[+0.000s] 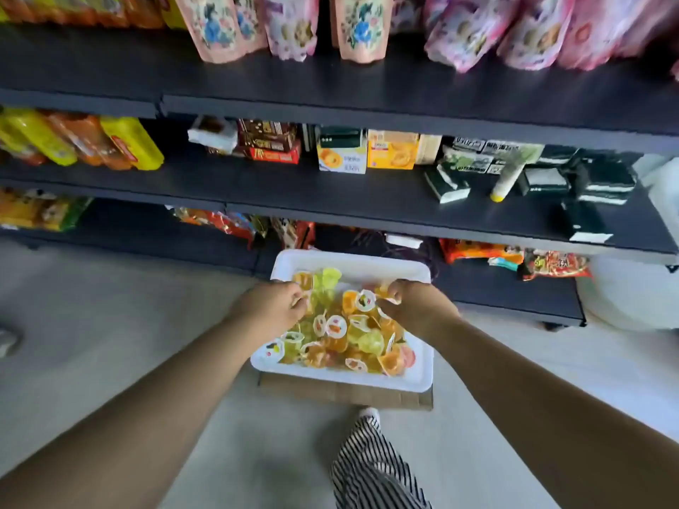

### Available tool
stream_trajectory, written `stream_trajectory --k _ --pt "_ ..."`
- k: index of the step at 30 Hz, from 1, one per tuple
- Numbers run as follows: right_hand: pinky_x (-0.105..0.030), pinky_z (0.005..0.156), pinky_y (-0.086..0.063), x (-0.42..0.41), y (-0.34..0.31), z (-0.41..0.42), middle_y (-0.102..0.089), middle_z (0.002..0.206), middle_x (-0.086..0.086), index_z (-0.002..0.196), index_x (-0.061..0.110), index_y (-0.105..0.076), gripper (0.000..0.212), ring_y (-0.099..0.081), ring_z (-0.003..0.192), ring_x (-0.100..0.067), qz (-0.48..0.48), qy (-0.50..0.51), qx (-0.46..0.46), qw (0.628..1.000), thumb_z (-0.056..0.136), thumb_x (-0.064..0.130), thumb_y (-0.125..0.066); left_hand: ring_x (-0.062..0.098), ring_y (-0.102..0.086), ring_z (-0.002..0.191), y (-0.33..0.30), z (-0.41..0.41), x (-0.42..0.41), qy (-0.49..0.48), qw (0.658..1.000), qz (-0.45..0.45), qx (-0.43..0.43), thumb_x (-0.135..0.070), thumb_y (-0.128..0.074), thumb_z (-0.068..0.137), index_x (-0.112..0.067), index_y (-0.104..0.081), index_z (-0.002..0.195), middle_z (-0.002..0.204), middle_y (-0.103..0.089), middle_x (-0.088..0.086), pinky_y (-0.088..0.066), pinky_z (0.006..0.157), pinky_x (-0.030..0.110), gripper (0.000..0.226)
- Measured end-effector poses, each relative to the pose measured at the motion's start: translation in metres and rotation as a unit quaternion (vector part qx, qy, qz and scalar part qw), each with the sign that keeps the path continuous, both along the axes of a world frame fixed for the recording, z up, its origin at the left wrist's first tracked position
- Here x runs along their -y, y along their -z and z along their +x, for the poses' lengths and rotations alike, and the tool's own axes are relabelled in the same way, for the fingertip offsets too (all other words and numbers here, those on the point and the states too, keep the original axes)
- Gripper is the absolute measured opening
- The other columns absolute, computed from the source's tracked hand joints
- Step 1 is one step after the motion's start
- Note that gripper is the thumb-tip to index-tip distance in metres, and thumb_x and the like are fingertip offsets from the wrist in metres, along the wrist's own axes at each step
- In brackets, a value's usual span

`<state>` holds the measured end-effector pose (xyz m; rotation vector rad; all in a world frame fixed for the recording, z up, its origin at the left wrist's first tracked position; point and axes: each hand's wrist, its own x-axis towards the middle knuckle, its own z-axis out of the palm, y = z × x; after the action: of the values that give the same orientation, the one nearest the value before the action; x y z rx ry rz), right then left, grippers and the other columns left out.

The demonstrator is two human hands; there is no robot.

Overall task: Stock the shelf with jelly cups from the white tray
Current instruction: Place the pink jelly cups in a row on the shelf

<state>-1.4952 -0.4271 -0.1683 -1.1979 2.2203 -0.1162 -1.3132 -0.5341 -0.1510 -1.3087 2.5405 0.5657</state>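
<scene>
Jelly cups (336, 336) orange, yellow, green, heaped in white tray (367, 262), both hands among them

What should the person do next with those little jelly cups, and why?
Probably lift both hands and carry the cups up to a shelf. The left hand and right hand are both down in the white tray, fingers curled into the heap of jelly cups, and the middle shelf has bare room.
</scene>
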Motion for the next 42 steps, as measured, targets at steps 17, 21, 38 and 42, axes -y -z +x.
stream_trajectory --k 17,21,38,42 --pt "-0.030 0.068 -0.037 -0.005 0.268 -0.040 -0.051 0.074 -0.012 0.065 0.008 -0.049 0.038 -0.046 0.065 -0.023 0.133 0.469 0.248 0.837 0.092 0.034 -0.052 0.022 -0.056 0.114 0.251 -0.015 -0.001 -0.103 0.956 0.271 0.036 -0.035 -0.043 0.096 -0.005 -0.058 0.120 0.124 -0.061 0.009 -0.040 0.086 0.024 0.041" --pt "-0.028 0.072 -0.040 -0.009 0.302 -0.042 -0.041 0.067 -0.005 0.075 0.012 -0.046 0.035 -0.041 0.058 -0.017 0.140 0.606 0.321 0.714 0.089 0.043 -0.055 0.020 -0.053 0.119 0.280 -0.031 -0.013 -0.091 0.950 0.296 0.039 -0.036 -0.041 0.096 -0.006 -0.055 0.125 0.131 -0.056 0.007 -0.034 0.083 0.018 0.043" --pt "-0.029 0.071 -0.051 -0.006 0.333 -0.026 -0.059 0.086 -0.006 0.103 0.008 -0.054 0.038 -0.060 0.083 -0.021 0.038 0.705 0.329 0.627 0.083 0.039 -0.065 0.018 -0.055 0.115 0.310 -0.031 -0.014 -0.116 0.943 0.309 0.040 -0.040 -0.043 0.094 -0.013 -0.060 0.119 0.124 -0.062 0.006 -0.031 0.077 0.014 0.041" --pt "-0.025 0.064 -0.053 0.009 0.303 -0.037 -0.059 0.076 0.002 0.101 0.015 -0.061 0.020 -0.060 0.077 -0.015 -0.070 0.666 0.303 0.678 0.086 0.028 -0.063 0.023 -0.058 0.110 0.300 -0.038 -0.001 -0.137 0.945 0.296 0.008 -0.042 -0.042 0.093 -0.009 -0.063 0.111 0.117 -0.065 0.011 -0.038 0.076 0.022 0.043"
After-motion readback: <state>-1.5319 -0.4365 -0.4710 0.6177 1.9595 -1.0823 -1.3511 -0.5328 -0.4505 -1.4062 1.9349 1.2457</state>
